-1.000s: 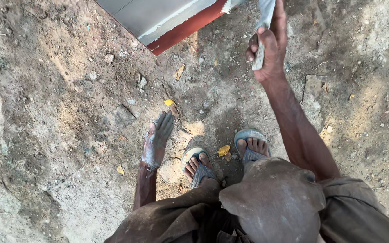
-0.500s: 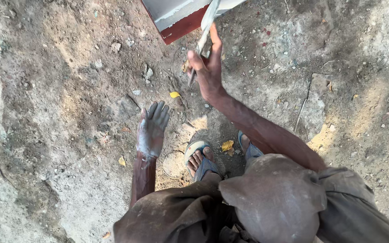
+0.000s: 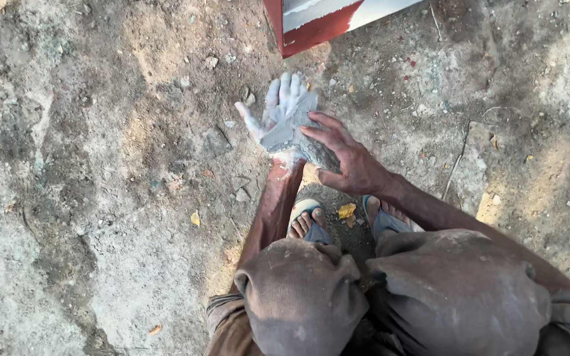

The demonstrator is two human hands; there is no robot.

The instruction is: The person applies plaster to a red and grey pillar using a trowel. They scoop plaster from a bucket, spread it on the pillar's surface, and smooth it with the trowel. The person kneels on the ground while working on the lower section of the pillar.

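Observation:
My left hand (image 3: 284, 105) is held out flat over the dirt with the palm up, fingers apart and smeared with grey paste. My right hand (image 3: 352, 163) grips a flat grey scraper blade (image 3: 296, 134) and lays it across the left palm. The blade is coated with the same grey paste, and my fingers hide its handle. Both hands hover just below the corner of a red and white painted block (image 3: 311, 29).
Bare, uneven dirt ground (image 3: 100, 165) with small stones and dry leaves lies all around. My feet are in blue-grey sandals (image 3: 306, 223), with a yellow leaf (image 3: 346, 211) between them. My knees in dusty brown trousers (image 3: 298, 296) fill the lower frame.
My right hand came down from beside the painted block and brought the scraper onto my left palm. My left hand rose and turned palm up to meet it.

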